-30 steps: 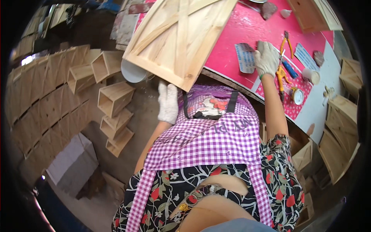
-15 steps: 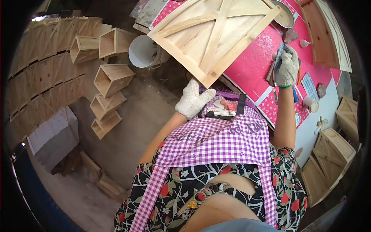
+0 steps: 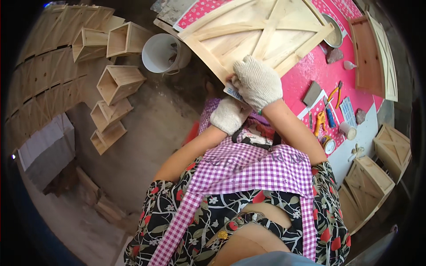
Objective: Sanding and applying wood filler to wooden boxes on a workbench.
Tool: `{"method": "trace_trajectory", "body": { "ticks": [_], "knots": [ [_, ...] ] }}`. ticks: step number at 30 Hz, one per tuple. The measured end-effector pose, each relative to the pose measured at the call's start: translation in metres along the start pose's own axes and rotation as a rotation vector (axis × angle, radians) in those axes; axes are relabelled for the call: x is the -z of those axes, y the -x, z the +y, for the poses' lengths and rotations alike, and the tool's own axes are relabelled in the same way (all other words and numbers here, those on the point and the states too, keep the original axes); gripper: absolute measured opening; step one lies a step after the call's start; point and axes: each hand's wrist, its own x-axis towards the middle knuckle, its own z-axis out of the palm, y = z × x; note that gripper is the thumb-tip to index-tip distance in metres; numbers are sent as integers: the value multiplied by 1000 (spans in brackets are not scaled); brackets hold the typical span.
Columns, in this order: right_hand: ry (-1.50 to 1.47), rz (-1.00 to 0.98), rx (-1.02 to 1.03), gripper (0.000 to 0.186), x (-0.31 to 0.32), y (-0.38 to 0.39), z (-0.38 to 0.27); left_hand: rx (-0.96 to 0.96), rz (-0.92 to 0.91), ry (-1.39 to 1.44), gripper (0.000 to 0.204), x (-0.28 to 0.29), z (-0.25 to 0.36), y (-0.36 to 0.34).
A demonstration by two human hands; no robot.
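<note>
Gripping a small grey sanding pad (image 3: 232,92), the right hand (image 3: 257,82) in a white knit glove curls its fingers around the pad's upper end at the near corner of a pale wooden panel (image 3: 266,37). The left hand (image 3: 229,115), also gloved, sits directly below at 7 o'clock from the right hand; its fingers are folded up against the pad's lower side, and whether they pinch it cannot be told. The pad touches the panel's near edge.

The panel lies flat on a pink tabletop (image 3: 310,71), with crossed slats on its face. Its near corner overhangs the tabletop edge toward the person. The panel's right edge runs toward 1 o'clock, ending just beside a metal bowl (image 3: 333,35).

At 3 o'clock from the hands, loose tools lie on the tabletop: a flat grey block (image 3: 313,92), yellow-handled pliers (image 3: 333,94), a blue-handled tool (image 3: 330,117), a tape roll (image 3: 327,144) and a small white cup (image 3: 347,130). A bare strip of pink surface separates them from the panel.

At 11 o'clock, a white bucket (image 3: 162,53) stands on the floor just beside the panel's left edge. Wooden boxes (image 3: 120,82) are stacked at 9 o'clock, well apart from the hands, with open concrete floor (image 3: 151,133) between. More wooden crates (image 3: 370,177) stand at 4 o'clock beyond the tabletop's edge.
</note>
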Motion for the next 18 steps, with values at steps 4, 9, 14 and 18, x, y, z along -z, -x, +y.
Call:
{"method": "trace_trajectory", "body": {
  "ticks": [4,9,14,18],
  "knots": [
    [-15,-85,15,21,5,34,4,-80,105,-176,59,-16,-8,10],
    [-6,-18,102,22,-1,14,-6,-117,91,-186,44,-20,-8,6],
    [53,-128,98,22,8,30,0,-85,110,-97,39,-26,-6,8],
    [95,-93,65,22,10,42,3,-129,-187,-219,36,-16,-9,5]
  ]
}}
